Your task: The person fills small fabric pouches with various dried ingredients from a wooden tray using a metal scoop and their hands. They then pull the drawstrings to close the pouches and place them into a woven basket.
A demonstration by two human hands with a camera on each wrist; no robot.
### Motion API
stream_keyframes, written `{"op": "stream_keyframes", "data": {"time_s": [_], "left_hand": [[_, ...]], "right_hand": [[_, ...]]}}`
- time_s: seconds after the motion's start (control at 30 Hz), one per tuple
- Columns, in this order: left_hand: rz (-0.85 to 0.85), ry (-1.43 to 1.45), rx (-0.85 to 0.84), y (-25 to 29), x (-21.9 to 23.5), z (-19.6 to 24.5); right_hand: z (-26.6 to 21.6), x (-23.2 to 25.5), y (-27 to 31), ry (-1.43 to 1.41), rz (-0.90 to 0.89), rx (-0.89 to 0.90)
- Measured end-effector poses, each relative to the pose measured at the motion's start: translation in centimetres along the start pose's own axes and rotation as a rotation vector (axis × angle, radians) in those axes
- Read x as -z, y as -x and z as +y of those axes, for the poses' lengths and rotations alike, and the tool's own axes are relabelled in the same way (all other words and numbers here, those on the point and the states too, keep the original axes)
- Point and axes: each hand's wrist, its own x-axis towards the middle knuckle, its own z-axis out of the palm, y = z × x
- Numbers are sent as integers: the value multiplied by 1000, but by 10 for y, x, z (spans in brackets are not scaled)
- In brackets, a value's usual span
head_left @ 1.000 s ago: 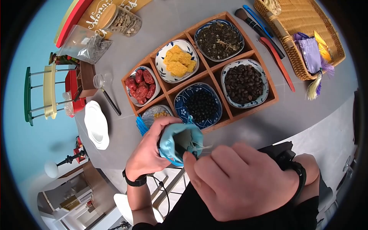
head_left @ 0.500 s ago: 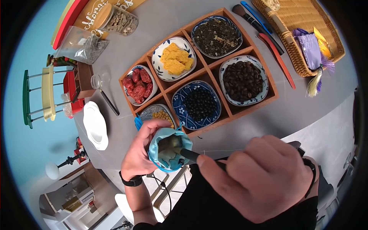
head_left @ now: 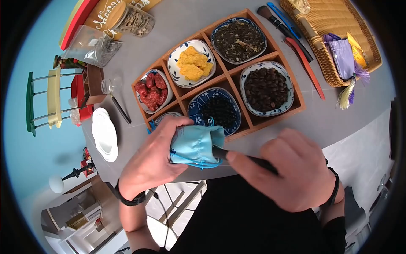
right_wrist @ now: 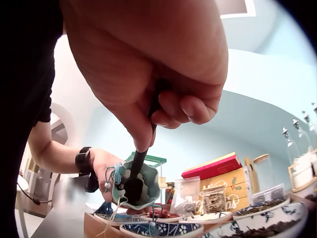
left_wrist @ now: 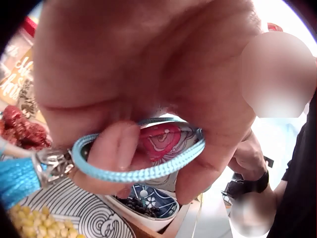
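My left hand [head_left: 148,158] grips a light blue satin drawstring pouch [head_left: 192,144], tilted with its mouth toward the right. Blue cord loops over the fingers in the left wrist view, and a blue tassel [left_wrist: 20,181] hangs beside them. My right hand [head_left: 292,169] holds a slim black handle [head_left: 263,164] pointing into the pouch. From the right wrist view, the tool's dark rounded end [right_wrist: 132,189] sits inside the pouch opening; I cannot tell its kind. Just behind the pouch, a blue patterned bowl [head_left: 196,106] holds black beans. Yellow kernels [left_wrist: 42,223] lie in the partly covered bowl.
The divided wooden tray [head_left: 275,120] also holds bowls of red dates [head_left: 151,91], yellow pieces [head_left: 192,63], dried leaves [head_left: 239,40] and coffee beans [head_left: 266,89]. Rightward lie a red tool [head_left: 306,70], a brush [head_left: 281,27] and a wicker basket [head_left: 338,19]. A white dish [head_left: 104,135] is leftward.
The pouch has tipped from mouth up to mouth rightward as the left wrist turned. My right hand drew back to the right, then rose, with the handle's tip still in the pouch.
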Motion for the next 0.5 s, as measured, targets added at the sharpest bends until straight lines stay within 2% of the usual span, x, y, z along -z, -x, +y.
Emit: {"op": "stream_keyframes", "data": {"time_s": [0.1, 0.17, 0.23, 0.3, 0.5], "left_hand": [[-32, -107, 21, -12, 9, 14], [-63, -280, 119, -22, 15, 22], [-77, -321, 94, -30, 17, 29], [-73, -501, 201, -38, 19, 40], [-91, -616, 233, -39, 21, 62]], "right_hand": [[9, 9, 26, 104, 47, -87], [13, 21, 38, 162, 2, -148], [18, 26, 47, 153, 84, -229], [25, 28, 51, 161, 104, -262], [32, 31, 55, 131, 137, -333]]}}
